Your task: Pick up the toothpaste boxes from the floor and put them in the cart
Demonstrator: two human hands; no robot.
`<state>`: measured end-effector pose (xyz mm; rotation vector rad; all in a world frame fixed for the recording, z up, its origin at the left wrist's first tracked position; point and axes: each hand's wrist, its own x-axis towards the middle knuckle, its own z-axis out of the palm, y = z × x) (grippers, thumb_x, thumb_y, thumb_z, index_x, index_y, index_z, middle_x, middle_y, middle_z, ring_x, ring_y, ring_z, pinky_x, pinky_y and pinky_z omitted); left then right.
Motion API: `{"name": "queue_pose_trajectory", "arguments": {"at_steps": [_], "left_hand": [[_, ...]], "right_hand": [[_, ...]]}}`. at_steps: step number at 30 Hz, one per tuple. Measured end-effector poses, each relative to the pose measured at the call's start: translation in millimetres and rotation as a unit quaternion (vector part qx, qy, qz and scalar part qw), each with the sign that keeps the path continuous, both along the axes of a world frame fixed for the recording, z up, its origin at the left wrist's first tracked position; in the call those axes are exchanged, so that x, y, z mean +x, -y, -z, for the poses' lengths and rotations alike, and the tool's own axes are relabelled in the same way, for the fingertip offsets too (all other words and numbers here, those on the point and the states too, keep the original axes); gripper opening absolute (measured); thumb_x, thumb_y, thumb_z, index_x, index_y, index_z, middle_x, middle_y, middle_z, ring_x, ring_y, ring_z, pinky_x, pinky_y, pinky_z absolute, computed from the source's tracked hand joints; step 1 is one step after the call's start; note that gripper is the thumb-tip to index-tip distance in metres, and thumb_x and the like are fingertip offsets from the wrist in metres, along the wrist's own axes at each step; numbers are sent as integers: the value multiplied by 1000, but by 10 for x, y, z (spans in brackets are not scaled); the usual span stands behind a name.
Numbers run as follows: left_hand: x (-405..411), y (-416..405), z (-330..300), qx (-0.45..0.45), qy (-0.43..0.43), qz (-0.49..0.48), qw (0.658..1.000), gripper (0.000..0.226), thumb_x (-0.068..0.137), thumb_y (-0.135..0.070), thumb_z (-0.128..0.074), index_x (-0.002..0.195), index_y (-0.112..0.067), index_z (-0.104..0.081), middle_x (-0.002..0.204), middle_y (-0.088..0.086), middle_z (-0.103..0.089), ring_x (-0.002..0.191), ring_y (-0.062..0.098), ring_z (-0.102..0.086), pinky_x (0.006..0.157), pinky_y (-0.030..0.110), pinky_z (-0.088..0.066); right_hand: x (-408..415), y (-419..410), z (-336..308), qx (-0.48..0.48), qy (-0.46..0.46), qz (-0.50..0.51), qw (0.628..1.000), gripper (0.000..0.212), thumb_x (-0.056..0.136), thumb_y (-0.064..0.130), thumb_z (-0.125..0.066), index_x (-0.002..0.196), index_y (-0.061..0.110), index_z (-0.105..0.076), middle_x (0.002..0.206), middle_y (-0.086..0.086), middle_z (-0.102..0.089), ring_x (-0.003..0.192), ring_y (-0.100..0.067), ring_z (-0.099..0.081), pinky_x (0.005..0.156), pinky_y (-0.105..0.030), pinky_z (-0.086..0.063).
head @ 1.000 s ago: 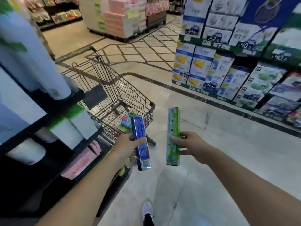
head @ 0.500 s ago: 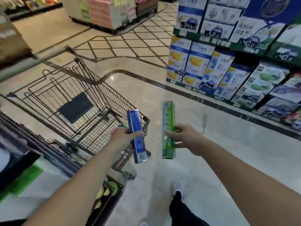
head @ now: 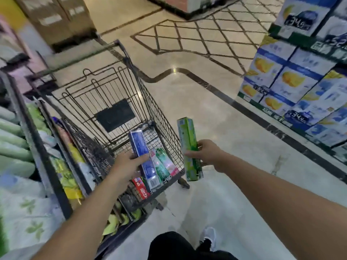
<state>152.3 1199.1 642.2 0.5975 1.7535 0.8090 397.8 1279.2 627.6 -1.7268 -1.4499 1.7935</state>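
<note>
My left hand (head: pixel 125 164) grips a blue toothpaste box (head: pixel 143 157) above the near end of the wire shopping cart (head: pixel 159 117). My right hand (head: pixel 205 153) grips a green toothpaste box (head: pixel 189 147) held upright just outside the cart's right side wall. Inside the cart lie a green box (head: pixel 162 166), a pink-and-white box (head: pixel 169 164) and a red box (head: pixel 140 187), partly hidden by the blue box and my left hand.
A shelf of packaged goods (head: pixel 22 147) stands close on the left of the cart. Stacked blue and yellow cartons (head: pixel 285 85) line the right. Tiled floor (head: pixel 216 119) lies between. My dark trouser leg (head: pixel 176 246) and white shoe (head: pixel 209 235) show at the bottom.
I have stepped closer to the cart and look down into it. My left hand has carried the blue box over the cart's basket; the green box has come alongside its right wall.
</note>
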Motion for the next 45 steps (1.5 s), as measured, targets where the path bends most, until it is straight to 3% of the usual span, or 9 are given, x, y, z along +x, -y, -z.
{"name": "queue_pose_trajectory", "arguments": {"at_steps": [3,9,15,18,23,28,32,37,45], "left_hand": [[-185,-128,159,-18,-3,-33,999,12,88,-17,-74,99,-14,-70,95,5,-75,82,22,-74,57,30,-59],[-569,-567,742,-66,5,-45,997,5,90,-16,-73,93,-18,-68,95,8,-75,84,26,-73,74,44,-61],[-678,-903,1525,-145,-25,-27,989,14,85,-6,-69,72,-7,-62,72,10,-68,59,20,-63,52,29,-55],[-672,-1085,2029,-185,-44,-13,982,27,80,-10,-71,61,-12,-52,55,2,-54,55,21,-58,56,31,-51],[-579,-1285,2810,-242,-74,5,967,28,78,-18,-75,62,-12,-53,66,9,-59,72,28,-68,72,49,-61],[-453,-1353,3414,-286,-138,55,947,24,80,-29,-79,77,-12,-62,74,7,-67,67,23,-68,62,35,-59],[-378,-1344,3615,-304,-188,88,930,37,76,-40,-81,83,-11,-60,68,2,-59,62,20,-60,48,27,-42],[-334,-1378,3688,-300,-217,134,919,48,80,-51,-76,67,-12,-51,60,3,-51,51,20,-49,48,28,-40],[-480,-1337,3496,-289,-188,228,910,51,90,-54,-64,62,-15,-46,56,0,-39,46,15,-39,46,27,-29]], "right_hand": [[-408,-265,114,11,35,-51,998,28,78,30,-83,93,14,-64,98,-8,-72,91,-25,-69,78,-42,-60],[-979,-707,568,25,130,-93,987,26,82,32,-79,92,14,-63,92,-8,-70,81,-22,-68,67,-31,-59],[-1398,-1042,1308,-3,208,-143,968,19,86,27,-72,83,11,-62,81,-8,-65,65,-21,-61,67,-42,-60],[-1564,-1172,1788,-31,232,-157,959,32,84,31,-74,99,10,-56,84,-4,-63,67,-16,-62,54,-33,-57],[-1713,-1286,2590,-54,272,-204,939,42,88,35,-72,111,8,-49,86,-1,-56,72,-17,-57,53,-21,-42],[-1714,-1316,3133,-85,309,-239,917,33,89,26,-71,103,13,-45,80,3,-54,67,-11,-58,50,-21,-44],[-1705,-1264,3362,-74,347,-276,893,47,85,31,-75,115,9,-45,98,-7,-63,94,-28,-65,71,-33,-48],[-1708,-1211,3451,-57,350,-293,888,50,85,42,-73,113,12,-44,87,1,-53,77,-20,-55,62,-31,-43],[-1715,-1303,3186,-61,332,-339,878,48,85,36,-75,116,14,-46,104,-1,-58,93,-21,-60,81,-37,-53]]}}
